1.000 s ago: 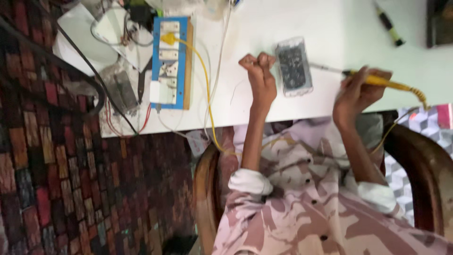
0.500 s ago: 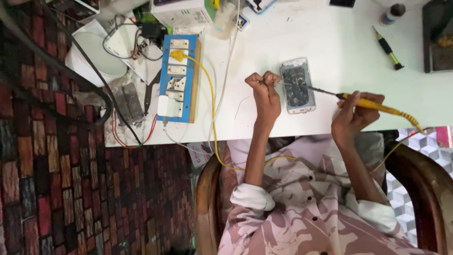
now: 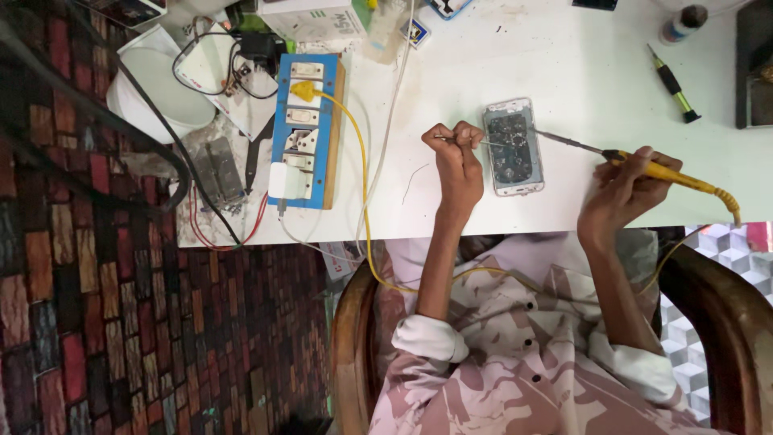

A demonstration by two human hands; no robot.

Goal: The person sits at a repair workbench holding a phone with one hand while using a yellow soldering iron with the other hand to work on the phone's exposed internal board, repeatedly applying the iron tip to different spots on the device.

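An opened phone (image 3: 513,149) with its insides showing lies on the white table (image 3: 564,64). My left hand (image 3: 456,161) rests just left of it, fingers closed on a thin wire (image 3: 483,143) that reaches onto the phone's upper part. My right hand (image 3: 624,189) sits to the phone's right, gripping a yellow-handled soldering iron (image 3: 668,171). The iron's metal tip (image 3: 555,138) points at the phone's upper right edge.
A blue switch-and-socket board (image 3: 304,129) with a yellow cable (image 3: 362,201) lies at the left, beside a white bowl (image 3: 157,89) and tangled wires. A green-handled screwdriver (image 3: 672,84) and a small bottle (image 3: 683,24) sit at the far right. Wooden chair arms (image 3: 725,322) flank my body.
The view has drifted, so the table and phone sit lower in frame. Both hands stay at the phone; the iron's tip remains by its right side.
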